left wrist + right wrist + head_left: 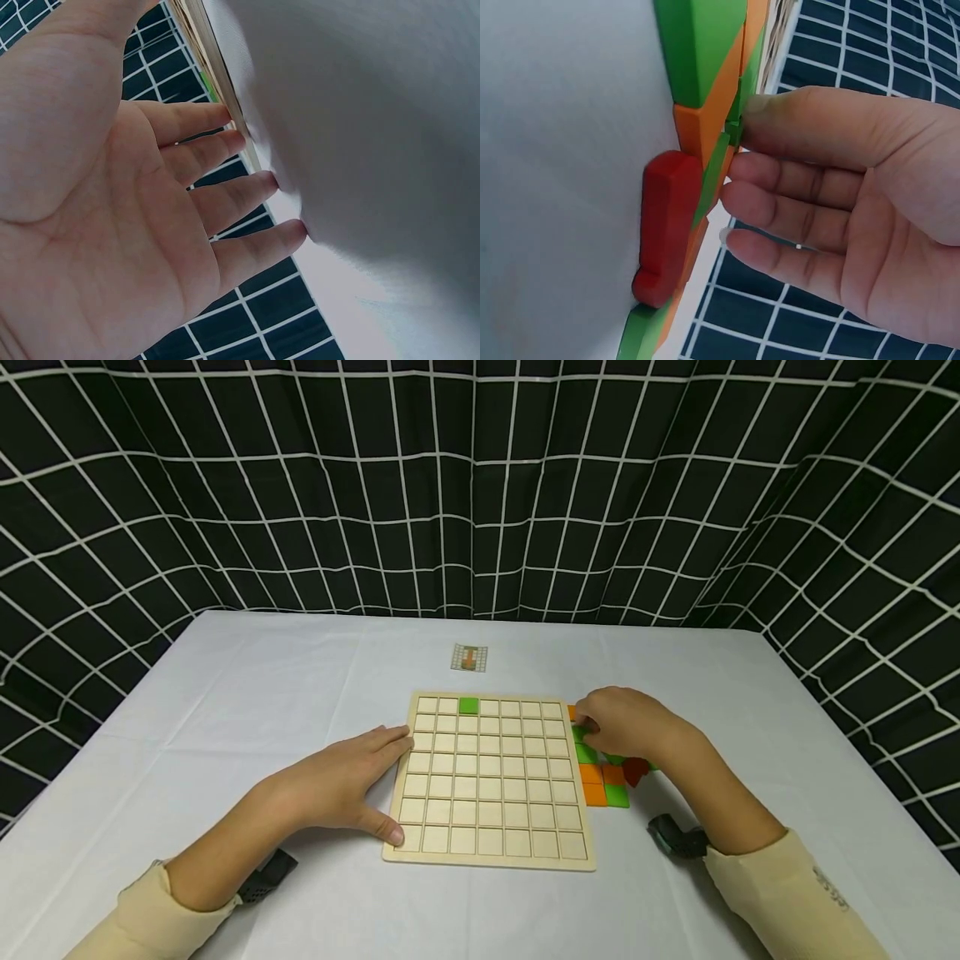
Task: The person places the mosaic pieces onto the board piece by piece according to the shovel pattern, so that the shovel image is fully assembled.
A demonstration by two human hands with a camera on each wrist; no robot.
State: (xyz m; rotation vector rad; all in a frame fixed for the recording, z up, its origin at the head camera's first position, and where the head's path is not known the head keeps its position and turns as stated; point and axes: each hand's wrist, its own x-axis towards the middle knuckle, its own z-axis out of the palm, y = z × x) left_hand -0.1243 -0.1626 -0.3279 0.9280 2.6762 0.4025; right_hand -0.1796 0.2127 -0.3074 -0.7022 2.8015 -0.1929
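Observation:
A pale wooden grid board [491, 789] lies on the white table, with one green square tile [468, 706] in its far row. My left hand [341, 781] rests at the board's left edge, fingers spread and fairly straight; the left wrist view shows its palm [112, 217] and fingertips along the edge. To the right of the board my right hand [626, 722] reaches down among green and orange tiles. Its thumb [780, 116] touches a green piece [735, 131], and the other visible fingers bend beside it. Whether it pinches that piece is hidden.
Orange tiles [592, 795] and a green tile [617, 796] lie against the board's right edge, near a red piece [635, 770]. A small pattern card [468, 657] lies beyond the board. Black gridded cloth [495, 493] surrounds the table.

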